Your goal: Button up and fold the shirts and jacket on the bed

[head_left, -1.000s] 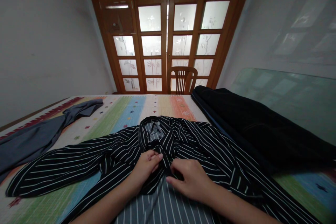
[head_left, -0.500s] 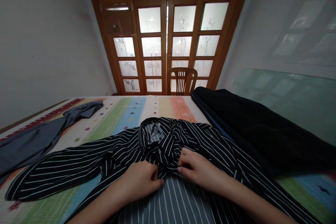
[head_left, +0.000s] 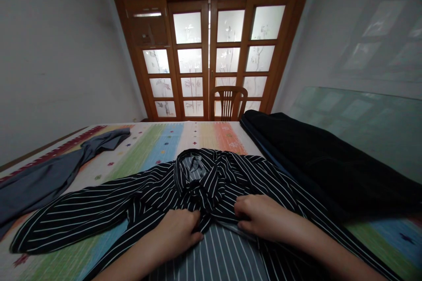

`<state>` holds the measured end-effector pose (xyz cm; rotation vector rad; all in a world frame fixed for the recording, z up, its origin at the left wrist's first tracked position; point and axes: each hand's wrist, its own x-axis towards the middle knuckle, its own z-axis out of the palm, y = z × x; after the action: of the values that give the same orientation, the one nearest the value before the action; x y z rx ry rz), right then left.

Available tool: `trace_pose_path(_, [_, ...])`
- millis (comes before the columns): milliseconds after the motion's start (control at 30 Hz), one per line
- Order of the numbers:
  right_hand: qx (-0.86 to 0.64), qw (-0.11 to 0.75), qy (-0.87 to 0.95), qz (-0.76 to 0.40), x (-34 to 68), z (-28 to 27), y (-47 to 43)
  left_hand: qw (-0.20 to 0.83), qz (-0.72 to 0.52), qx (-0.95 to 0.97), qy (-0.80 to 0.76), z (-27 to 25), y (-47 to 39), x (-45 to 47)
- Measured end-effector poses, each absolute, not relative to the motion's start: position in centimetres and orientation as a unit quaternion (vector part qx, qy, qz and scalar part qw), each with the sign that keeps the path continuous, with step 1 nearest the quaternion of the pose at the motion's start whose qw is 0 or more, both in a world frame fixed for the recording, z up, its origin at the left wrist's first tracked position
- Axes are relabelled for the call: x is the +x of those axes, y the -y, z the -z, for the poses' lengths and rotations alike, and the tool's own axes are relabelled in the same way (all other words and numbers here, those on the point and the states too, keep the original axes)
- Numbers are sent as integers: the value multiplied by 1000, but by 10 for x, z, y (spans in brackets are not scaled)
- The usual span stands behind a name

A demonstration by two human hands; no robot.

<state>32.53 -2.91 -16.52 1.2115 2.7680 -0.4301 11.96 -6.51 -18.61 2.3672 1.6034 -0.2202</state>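
A black shirt with white stripes (head_left: 154,189) lies spread face up, its collar pointing away from me and one sleeve stretched out to the left. Below the collar its front parts, showing the greyish inner side of the back. My left hand (head_left: 180,230) is closed on the left front edge, thumb toward the middle. On the other front edge, my right hand (head_left: 252,215) pinches the cloth with curled fingers. The fingertips of both hands are partly hidden by the knuckles and fabric.
A multicoloured striped cloth (head_left: 158,140) covers the table. Dark grey clothing (head_left: 62,167) lies at the left, and a thick black folded garment (head_left: 316,158) at the right. Beyond the far edge stand a wooden chair (head_left: 227,99) and glazed wooden doors (head_left: 207,44). A glass-like panel (head_left: 362,114) leans at the right wall.
My right hand has moved right and slightly toward me, drawing the shirt's front edge outward. My left hand has shifted slightly down. The opening below the collar is wider.
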Motion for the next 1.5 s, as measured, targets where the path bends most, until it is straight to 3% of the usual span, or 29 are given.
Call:
trace_pose_path(333, [332, -21, -909, 251, 336, 162, 25, 234, 10, 812, -535, 177, 64, 117])
trace_pose_path(533, [339, -36, -898, 277, 331, 164, 28, 145, 17, 798, -585, 187, 61, 116])
trace_pose_path(1133, [332, -36, -877, 345, 329, 161, 29, 161, 46, 828, -535, 193, 68, 121])
trace_pose_path(1267, [345, -52, -866, 358, 327, 163, 30, 239, -5, 817, -525, 188, 67, 120])
trace_pose_path(1500, [453, -144, -735, 483, 320, 166, 36, 542, -171, 649, -506, 179, 67, 130])
